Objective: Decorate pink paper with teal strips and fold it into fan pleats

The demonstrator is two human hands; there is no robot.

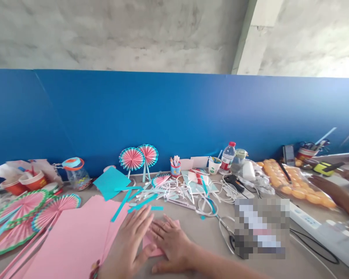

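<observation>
My left hand lies flat with fingers stretched out, resting across the edge of a stack of pink paper sheets and a small folded pink paper piece. My right hand presses flat on that same folded piece, fingers spread, holding nothing. Both hands sit at the near edge of the grey table, close together and touching.
Finished pink-and-teal paper fans lie at left; two more stand by the blue wall. Teal paper, paper strips, scissors, cups, a bottle, a power strip and another person's arm at right.
</observation>
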